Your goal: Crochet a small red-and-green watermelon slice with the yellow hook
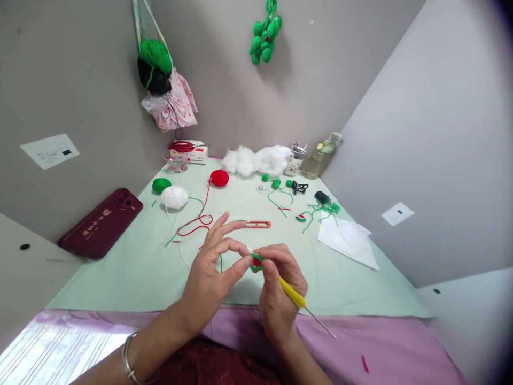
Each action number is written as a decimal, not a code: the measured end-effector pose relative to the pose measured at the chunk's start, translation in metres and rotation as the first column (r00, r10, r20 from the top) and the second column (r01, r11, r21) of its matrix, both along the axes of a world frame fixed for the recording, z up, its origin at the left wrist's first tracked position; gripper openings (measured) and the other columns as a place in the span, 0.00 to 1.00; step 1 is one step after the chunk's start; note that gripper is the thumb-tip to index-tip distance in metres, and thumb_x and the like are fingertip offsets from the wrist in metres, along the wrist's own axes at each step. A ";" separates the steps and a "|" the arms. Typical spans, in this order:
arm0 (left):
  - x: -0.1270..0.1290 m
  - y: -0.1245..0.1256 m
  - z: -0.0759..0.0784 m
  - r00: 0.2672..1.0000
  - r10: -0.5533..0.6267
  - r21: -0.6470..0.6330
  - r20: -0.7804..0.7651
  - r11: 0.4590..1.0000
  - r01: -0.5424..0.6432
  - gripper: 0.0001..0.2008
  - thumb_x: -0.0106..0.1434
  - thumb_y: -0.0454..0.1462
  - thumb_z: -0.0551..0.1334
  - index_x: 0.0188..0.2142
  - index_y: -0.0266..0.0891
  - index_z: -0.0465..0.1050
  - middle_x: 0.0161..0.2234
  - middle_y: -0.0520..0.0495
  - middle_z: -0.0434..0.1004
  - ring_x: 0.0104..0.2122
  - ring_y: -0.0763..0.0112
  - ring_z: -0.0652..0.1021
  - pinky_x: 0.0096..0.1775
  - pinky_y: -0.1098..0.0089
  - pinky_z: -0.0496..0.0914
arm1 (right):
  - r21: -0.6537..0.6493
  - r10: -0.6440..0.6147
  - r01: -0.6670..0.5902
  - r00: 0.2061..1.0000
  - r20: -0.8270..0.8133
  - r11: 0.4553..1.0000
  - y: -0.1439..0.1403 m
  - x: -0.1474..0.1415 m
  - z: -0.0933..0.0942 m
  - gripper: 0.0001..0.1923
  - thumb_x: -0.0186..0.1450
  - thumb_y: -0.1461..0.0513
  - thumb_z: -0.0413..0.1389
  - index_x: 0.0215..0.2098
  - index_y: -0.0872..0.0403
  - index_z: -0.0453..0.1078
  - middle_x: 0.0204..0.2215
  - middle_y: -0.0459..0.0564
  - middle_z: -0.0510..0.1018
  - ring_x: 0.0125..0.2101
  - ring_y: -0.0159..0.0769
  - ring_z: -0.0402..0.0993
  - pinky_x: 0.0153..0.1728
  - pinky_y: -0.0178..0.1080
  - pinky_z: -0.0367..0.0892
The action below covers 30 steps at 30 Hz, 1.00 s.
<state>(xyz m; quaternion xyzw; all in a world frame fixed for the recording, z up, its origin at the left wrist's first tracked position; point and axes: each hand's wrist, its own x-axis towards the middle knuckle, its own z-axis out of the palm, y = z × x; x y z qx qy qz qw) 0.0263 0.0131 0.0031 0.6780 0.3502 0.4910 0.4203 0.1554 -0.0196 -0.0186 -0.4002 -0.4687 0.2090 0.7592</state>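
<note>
A person's two bare hands meet over the near half of a pale green table (132, 267), seen from above. The left hand (214, 267) pinches a small green and red crochet piece (256, 260) between thumb and forefinger, the other fingers fanned upward. The right hand (278, 291) is closed around a yellow-handled crochet hook (292, 293), its metal tip at the piece and its thin tail pointing down to the right over a pink cloth (380, 347) along the table's near edge.

Just beyond the fingers lies an orange thread snipper (258, 224), near but apart. A loose red strand (196, 222) loops to the left of it and runs back to a red yarn ball (219, 177). Farther left sit a white yarn ball (175, 197) and a green yarn ball (161, 185). A dark red phone (100, 223) leans at the table's left edge against the wall.

On the right, green yarn scraps (320, 209) and a white paper (348, 240) lie close to the right edge. White stuffing (256, 160), a cup (295, 160) and a bottle (320, 158) line the far corner. Walls close in on three sides; bare table shows left of the hands and between the hands and the paper.
</note>
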 end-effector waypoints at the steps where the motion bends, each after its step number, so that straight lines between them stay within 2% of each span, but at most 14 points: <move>1: 0.000 0.001 0.001 0.999 -0.037 -0.094 0.036 0.995 0.040 0.06 0.69 0.39 0.68 0.34 0.46 0.77 0.66 0.44 0.74 0.77 0.49 0.53 0.72 0.37 0.47 | 0.003 0.019 -0.019 1.000 0.002 1.000 0.000 0.001 0.000 0.06 0.72 0.58 0.62 0.38 0.47 0.81 0.32 0.44 0.79 0.31 0.32 0.75 0.30 0.35 0.71; 4: -0.001 0.003 0.002 0.989 -0.085 -0.247 0.119 0.962 0.112 0.08 0.69 0.42 0.68 0.32 0.47 0.77 0.67 0.47 0.75 0.77 0.52 0.51 0.73 0.40 0.43 | 0.011 -0.006 0.006 1.000 0.018 1.000 0.001 0.004 0.001 0.08 0.73 0.56 0.61 0.38 0.48 0.80 0.33 0.46 0.78 0.34 0.34 0.76 0.31 0.36 0.71; 7: -0.002 0.004 0.002 0.985 -0.084 -0.285 0.150 0.951 0.125 0.09 0.68 0.42 0.69 0.30 0.46 0.77 0.66 0.47 0.75 0.77 0.54 0.51 0.74 0.42 0.41 | 0.001 -0.048 0.048 0.997 0.065 0.999 0.000 0.007 0.001 0.09 0.73 0.55 0.61 0.36 0.48 0.79 0.31 0.45 0.77 0.33 0.34 0.74 0.30 0.36 0.69; 12: -0.005 0.006 0.001 0.979 -0.059 -0.357 0.197 0.925 0.128 0.10 0.67 0.43 0.70 0.30 0.46 0.75 0.66 0.46 0.76 0.77 0.52 0.51 0.73 0.42 0.40 | -0.014 -0.042 0.043 0.994 0.100 0.999 -0.002 0.013 0.000 0.14 0.74 0.57 0.60 0.30 0.49 0.76 0.27 0.44 0.74 0.31 0.34 0.71 0.33 0.38 0.67; 15: -0.007 0.006 0.005 0.967 -0.065 -0.409 0.246 0.897 0.165 0.11 0.67 0.43 0.70 0.30 0.45 0.74 0.67 0.45 0.75 0.78 0.52 0.49 0.73 0.42 0.38 | -0.049 0.044 -0.042 0.998 0.042 0.998 -0.002 0.017 -0.003 0.15 0.74 0.59 0.60 0.29 0.50 0.75 0.26 0.43 0.73 0.30 0.32 0.70 0.34 0.39 0.65; 19: -0.008 0.007 0.009 0.953 -0.085 -0.465 0.291 0.858 0.219 0.11 0.67 0.42 0.69 0.29 0.44 0.73 0.68 0.43 0.74 0.77 0.51 0.51 0.73 0.44 0.39 | -0.107 0.155 -0.169 0.980 -0.126 0.980 -0.002 0.021 -0.006 0.15 0.73 0.57 0.61 0.29 0.50 0.76 0.27 0.43 0.73 0.27 0.30 0.69 0.31 0.38 0.64; 25: -0.008 0.010 0.007 0.947 -0.071 -0.474 0.314 0.852 0.221 0.10 0.66 0.40 0.69 0.29 0.43 0.72 0.66 0.42 0.76 0.76 0.51 0.54 0.71 0.47 0.47 | -0.128 0.243 -0.321 0.877 -0.414 0.939 0.000 0.021 0.004 0.18 0.69 0.53 0.66 0.25 0.53 0.73 0.25 0.42 0.71 0.20 0.25 0.65 0.21 0.33 0.58; 28: -0.004 0.007 0.002 0.936 -0.153 -0.434 0.317 0.854 0.286 0.10 0.68 0.39 0.68 0.30 0.44 0.71 0.60 0.42 0.81 0.74 0.53 0.61 0.69 0.51 0.53 | -0.143 0.311 -0.410 0.840 -0.445 0.901 0.001 0.019 0.007 0.20 0.68 0.50 0.66 0.24 0.53 0.72 0.24 0.41 0.70 0.18 0.25 0.62 0.20 0.32 0.57; 30: -0.001 0.004 -0.002 0.916 -0.204 -0.418 0.346 0.840 0.345 0.10 0.68 0.38 0.68 0.31 0.43 0.70 0.55 0.42 0.84 0.69 0.54 0.68 0.66 0.54 0.59 | -0.125 0.296 -0.367 0.875 -0.383 0.922 0.001 0.017 0.005 0.20 0.68 0.50 0.66 0.24 0.53 0.72 0.24 0.41 0.71 0.18 0.25 0.63 0.21 0.33 0.58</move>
